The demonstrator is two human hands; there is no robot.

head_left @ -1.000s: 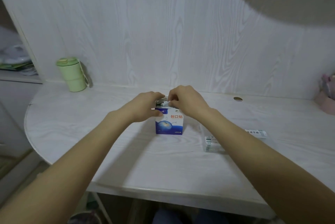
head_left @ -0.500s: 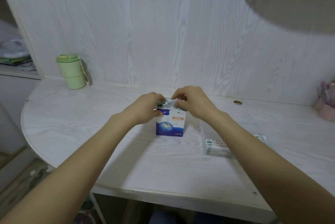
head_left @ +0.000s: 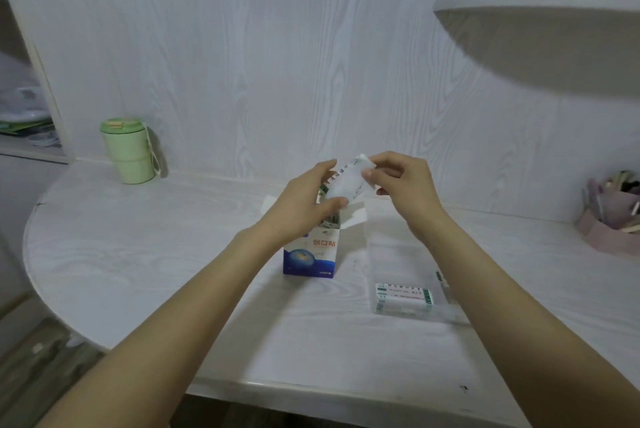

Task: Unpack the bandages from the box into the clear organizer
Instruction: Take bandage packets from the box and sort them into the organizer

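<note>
Both hands hold a small stack of white wrapped bandages (head_left: 347, 181) in the air just above the open box (head_left: 311, 256). The left hand (head_left: 304, 202) pinches the stack's lower end between thumb and fingers; the right hand (head_left: 398, 181) pinches its upper end. The print on the wrappers is too blurred to read. The blue and white box stands upright near the middle of the desk (head_left: 138, 254), its top flaps open and its upper part hidden behind the left hand. More bandages show inside. The clear organizer (head_left: 408, 292) sits nearer the front edge, right of the box, partly covered by the right forearm; its walls are hard to make out. A green cup (head_left: 129, 150) stands at the back left corner.
</note>
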